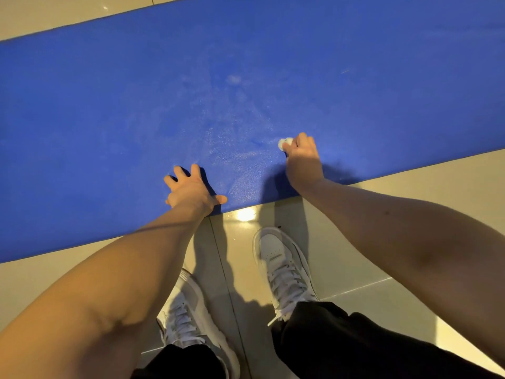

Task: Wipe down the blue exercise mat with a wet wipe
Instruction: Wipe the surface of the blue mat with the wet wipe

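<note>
The blue exercise mat (136, 110) lies flat on the tiled floor and fills the upper half of the view. My left hand (191, 191) presses down on the mat near its front edge with fingers spread. To its right, my right hand (302, 157) grips a small crumpled white wet wipe (284, 143) and holds it against the mat. Pale smears and a damp sheen mark the mat's surface between and beyond my hands.
The beige tiled floor (410, 203) borders the mat at the front and at the far left corner. My two white sneakers (284, 266) and black trouser legs stand on the tiles just in front of the mat's edge.
</note>
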Available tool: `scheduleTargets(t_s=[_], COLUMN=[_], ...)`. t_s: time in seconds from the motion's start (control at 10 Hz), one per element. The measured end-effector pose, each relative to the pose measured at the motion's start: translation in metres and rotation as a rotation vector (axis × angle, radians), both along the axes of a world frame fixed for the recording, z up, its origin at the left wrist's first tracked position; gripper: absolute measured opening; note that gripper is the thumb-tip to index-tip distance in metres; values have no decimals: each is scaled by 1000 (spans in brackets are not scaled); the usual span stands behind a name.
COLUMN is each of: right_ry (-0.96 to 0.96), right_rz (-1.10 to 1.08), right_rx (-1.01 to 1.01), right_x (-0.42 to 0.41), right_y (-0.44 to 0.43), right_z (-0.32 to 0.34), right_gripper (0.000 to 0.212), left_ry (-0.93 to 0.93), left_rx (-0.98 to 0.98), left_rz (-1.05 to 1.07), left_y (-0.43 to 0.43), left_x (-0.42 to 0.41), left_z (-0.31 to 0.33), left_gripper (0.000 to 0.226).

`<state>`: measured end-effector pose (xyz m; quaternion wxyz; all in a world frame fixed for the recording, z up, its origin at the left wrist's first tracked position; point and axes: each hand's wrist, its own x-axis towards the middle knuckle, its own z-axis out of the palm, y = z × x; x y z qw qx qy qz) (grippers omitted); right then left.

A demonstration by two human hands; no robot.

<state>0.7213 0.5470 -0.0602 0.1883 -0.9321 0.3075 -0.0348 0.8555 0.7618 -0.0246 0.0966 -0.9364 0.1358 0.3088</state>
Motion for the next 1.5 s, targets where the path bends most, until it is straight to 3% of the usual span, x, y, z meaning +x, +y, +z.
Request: scheduleTargets(t_s=[0.2, 0.3, 0.4, 0.5, 0.6, 0.7, 0.8, 1.0, 1.1, 1.2, 1.3, 1.4, 1.5], right_ry=[-24, -31, 14, 31, -1, 75, 125, 84, 66, 42, 3, -40, -40], right_rz=[-123, -21, 279, 393, 319, 88, -96, 26, 143, 318, 380, 220, 84], right_rx=[117, 140, 187, 149, 74, -80, -9, 71, 144, 138, 215, 296, 195], right_x=[15, 29, 46, 46, 41, 34, 23, 52, 64, 84, 82, 76, 73], right_y=[24, 47, 84, 96, 61, 17, -26, 7, 50, 84, 80, 42, 5], right_z=[2, 4, 9, 13, 10, 7, 15, 15, 14, 6, 1, 1, 0], right_gripper=[34, 34, 33, 32, 30, 39, 34, 20, 25, 46, 37, 32, 28], left_ry=[-4, 6, 14, -8, -56, -22, -29, -56, -44, -48, -52, -41, -45], left_rx=[-1, 3, 54, 67, 5, -20, -19, 10, 16, 30, 38, 50, 57], left_rz=[7, 12, -26, -46, -50, -36, -45, -82, -80, -81, -79, -78, -80], left_y=[-2, -2, -9, -24, -37, -35, -28, -27, -29, -29, -30, -32, -31], left_x=[1, 1, 4, 17, 42, 48, 45, 50, 51, 51, 50, 50, 50], left_z=[-1, -1, 6, 12, 12, 6, -1, -2, -2, -2, -2, 0, 0], left_gripper=[101, 103, 101, 99, 103, 108, 107, 109, 111, 113, 112, 111, 110])
